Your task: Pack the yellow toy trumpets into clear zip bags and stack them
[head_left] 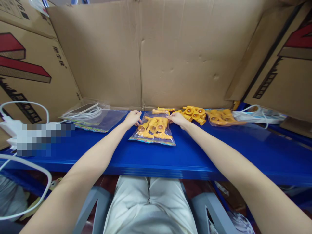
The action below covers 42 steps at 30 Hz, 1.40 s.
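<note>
A clear plastic bag with a coloured strip along its near edge lies flat on the blue tabletop. Inside it are several yellow, horn-shaped plastic pieces with flared, hollow ends. My left hand is at the bag's far left corner, its fingers curled round the edge. At the far right corner, my right hand has its fingertips closed on the bag's edge. Just beyond and right of that hand lies a loose pile of the same yellow pieces, with a few more behind the bag.
Another filled bag lies right of the pile. Flat clear bags and a coiled white cable are on the left. A white power strip sits at the far left. Cardboard walls the back of the blue table.
</note>
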Each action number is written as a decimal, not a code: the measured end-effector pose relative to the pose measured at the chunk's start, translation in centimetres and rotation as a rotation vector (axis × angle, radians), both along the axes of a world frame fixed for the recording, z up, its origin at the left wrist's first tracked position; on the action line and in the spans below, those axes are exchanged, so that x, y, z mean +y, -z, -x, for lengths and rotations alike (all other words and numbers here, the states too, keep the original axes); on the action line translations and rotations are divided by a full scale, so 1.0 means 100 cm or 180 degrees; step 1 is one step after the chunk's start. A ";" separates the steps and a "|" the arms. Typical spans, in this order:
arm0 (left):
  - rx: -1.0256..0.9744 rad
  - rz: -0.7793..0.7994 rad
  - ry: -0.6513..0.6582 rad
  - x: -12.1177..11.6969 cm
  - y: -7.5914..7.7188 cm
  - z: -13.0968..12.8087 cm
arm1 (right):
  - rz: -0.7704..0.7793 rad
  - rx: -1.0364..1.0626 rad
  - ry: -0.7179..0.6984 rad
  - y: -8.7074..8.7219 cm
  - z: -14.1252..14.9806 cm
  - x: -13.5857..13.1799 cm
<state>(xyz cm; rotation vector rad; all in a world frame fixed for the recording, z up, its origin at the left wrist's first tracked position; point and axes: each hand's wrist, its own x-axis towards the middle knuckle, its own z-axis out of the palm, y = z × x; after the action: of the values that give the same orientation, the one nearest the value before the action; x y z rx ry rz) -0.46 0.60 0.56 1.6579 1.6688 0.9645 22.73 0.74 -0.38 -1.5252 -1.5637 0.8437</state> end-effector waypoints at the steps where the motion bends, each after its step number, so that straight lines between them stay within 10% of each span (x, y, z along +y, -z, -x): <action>1: -0.0045 -0.0050 -0.0044 0.001 0.002 -0.001 | 0.0029 0.0206 0.0047 0.001 0.001 -0.001; 14: -0.0020 -0.0110 -0.0199 0.011 0.014 0.014 | 0.0612 0.1885 -0.0209 -0.001 0.009 0.001; 27: -0.1840 0.0072 -0.0063 0.007 0.001 0.007 | 0.0934 0.2046 -0.0462 -0.002 0.014 -0.006; 42: -0.1559 0.0668 0.0340 0.017 0.003 0.042 | 0.0656 0.1813 -0.0507 0.002 0.009 -0.002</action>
<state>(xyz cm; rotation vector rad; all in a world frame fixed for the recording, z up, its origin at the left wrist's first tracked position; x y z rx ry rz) -4.62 2.25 0.30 1.2351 1.2888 1.0054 21.84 0.54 -0.56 -1.1566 -1.2068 1.4220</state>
